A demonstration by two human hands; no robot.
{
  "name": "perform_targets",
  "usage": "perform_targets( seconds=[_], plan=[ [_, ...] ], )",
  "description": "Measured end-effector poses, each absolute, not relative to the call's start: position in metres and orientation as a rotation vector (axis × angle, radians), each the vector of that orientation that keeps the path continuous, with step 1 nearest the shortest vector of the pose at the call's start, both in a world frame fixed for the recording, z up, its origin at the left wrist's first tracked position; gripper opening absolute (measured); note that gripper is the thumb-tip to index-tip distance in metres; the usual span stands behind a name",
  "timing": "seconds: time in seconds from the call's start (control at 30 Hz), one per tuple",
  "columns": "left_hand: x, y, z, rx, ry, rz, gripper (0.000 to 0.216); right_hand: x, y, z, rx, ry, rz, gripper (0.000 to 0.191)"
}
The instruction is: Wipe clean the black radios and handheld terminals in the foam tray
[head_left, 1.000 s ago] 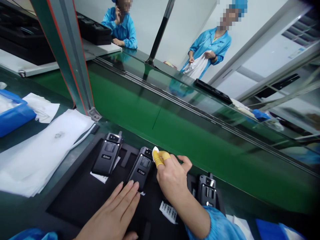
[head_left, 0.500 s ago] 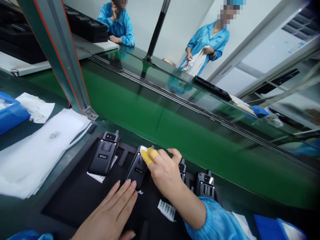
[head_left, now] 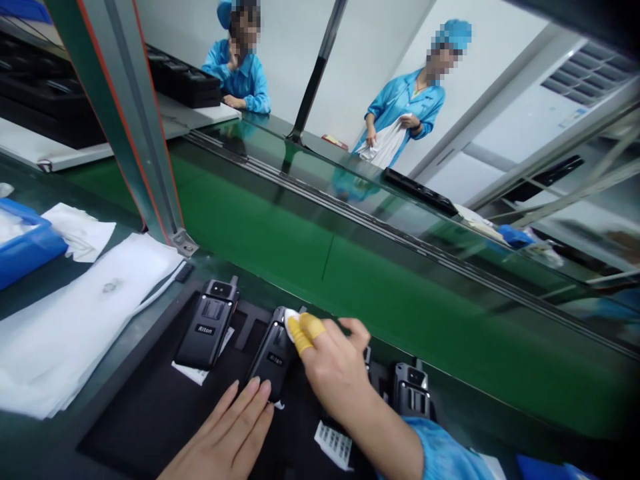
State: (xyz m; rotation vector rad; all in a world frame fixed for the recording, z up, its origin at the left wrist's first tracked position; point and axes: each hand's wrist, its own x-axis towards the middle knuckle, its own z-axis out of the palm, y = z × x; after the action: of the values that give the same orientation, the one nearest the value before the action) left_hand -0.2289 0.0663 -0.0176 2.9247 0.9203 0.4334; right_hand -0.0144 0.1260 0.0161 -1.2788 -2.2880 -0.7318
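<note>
My left hand lies flat and open on the black tray, its fingertips touching the bottom end of the middle radio to steady it. My right hand is pinched narrow: thumb and forefinger, both in yellow cots, press a small white pad against the top of that radio, which lies face up in its tray slot.

Only fingertips hold the radio's lower end, so I judge that a hard push could slide it up or tip it out of its slot. The pad is small and could slip from the cots, and then a bare finger might smear the casing. My right wrist hangs over a barcode label; a sweep of the sleeve could drag it off the tray.

The radio reads "Riton" on its front, and so does the left radio. The label's print is too small to read. A third radio lies to the right, with no wording I can make out. White sheets lie left of the tray. Beyond it runs the green belt, and at its far side two people in blue coats.
</note>
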Motion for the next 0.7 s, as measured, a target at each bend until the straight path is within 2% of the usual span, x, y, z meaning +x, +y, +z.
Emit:
perform_targets(
  seconds=[0.2, 0.5, 0.7],
  plan=[
    [-0.229, 0.067, -0.016, 3.056, 0.907, 0.513, 0.051, -0.034, 0.142, 0.013, -1.307, -2.270, -0.766, 0.026],
    [-0.228, 0.068, -0.018, 3.077, 0.913, 0.492, 0.052, -0.008, 0.120, -0.004, -1.475, -2.162, -0.823, 0.030],
    [-0.224, 0.065, -0.014, 3.107, 0.957, 0.511, 0.051, 0.008, 0.117, 0.007, -1.556, -2.082, -0.630, 0.028]
  ],
)
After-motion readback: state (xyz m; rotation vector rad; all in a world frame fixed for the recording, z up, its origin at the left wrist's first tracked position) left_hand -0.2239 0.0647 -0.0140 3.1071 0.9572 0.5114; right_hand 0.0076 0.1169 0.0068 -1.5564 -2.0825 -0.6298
